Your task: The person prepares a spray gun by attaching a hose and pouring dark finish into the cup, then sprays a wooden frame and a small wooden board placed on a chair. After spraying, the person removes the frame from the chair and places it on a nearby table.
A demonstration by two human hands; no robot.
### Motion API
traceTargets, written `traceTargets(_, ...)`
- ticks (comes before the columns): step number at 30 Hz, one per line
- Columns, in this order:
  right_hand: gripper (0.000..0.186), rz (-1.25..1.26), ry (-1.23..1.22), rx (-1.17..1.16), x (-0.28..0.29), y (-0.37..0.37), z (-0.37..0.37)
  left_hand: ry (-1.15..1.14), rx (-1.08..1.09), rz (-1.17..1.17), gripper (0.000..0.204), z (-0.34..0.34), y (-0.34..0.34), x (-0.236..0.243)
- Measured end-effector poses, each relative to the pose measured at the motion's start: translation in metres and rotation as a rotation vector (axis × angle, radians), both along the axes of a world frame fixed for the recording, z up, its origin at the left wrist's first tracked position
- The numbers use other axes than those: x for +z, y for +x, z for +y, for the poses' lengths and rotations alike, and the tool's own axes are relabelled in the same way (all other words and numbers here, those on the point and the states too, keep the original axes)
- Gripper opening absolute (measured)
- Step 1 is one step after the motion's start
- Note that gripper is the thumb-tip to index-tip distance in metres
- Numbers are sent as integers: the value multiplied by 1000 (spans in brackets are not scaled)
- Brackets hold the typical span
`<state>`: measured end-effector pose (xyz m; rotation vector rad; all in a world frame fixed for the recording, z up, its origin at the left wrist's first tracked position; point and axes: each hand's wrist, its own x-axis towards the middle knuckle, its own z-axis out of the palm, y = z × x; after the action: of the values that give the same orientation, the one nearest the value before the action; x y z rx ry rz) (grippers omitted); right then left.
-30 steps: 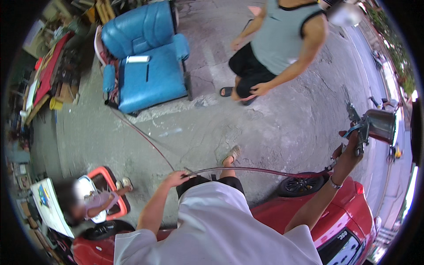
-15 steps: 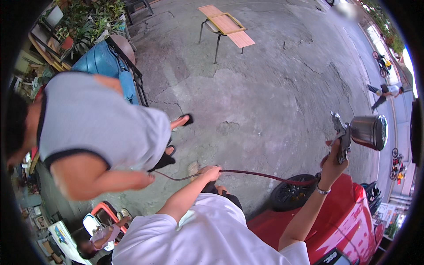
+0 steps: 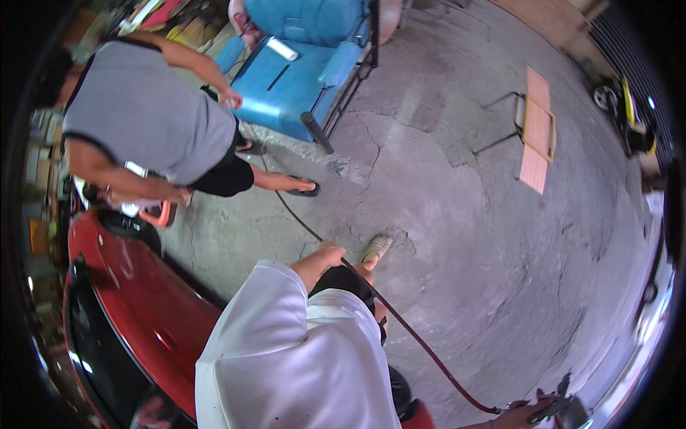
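Note:
A dark red hose [image 3: 429, 352] runs across my front from the lower right toward the other person's side. My left hand [image 3: 330, 253] is closed round it just ahead of my white shirt. At the lower right rim, my right hand [image 3: 530, 414] grips a spray gun [image 3: 574, 415] with a metal cup, and the hose meets the gun there. Part of the gun and that hand are blurred and cut by the picture's dark edge.
At the left a person in a grey sleeveless top [image 3: 146, 107] stands beside a blue seat [image 3: 286, 89]. A red car [image 3: 143, 289] is close on my left. Wooden boards [image 3: 537, 136] lie on a stand at the right, on cracked concrete [image 3: 457, 250].
My view has swung round, so the car now shows at the left and the boards at the right. The spray gun has dropped toward the lower right rim. My left hand keeps the hose.

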<state>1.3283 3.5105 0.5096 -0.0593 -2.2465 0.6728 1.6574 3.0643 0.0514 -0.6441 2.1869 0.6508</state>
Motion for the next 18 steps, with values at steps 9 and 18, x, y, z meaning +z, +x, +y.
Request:
traceTargets(9,32,-22,562,269,-45,-108,-22,-163,224,43,42,4,-14,21)
traceTargets(18,43,-459,-127,379,-52,-198,-49,-237,508,152,41,61,-55,24)
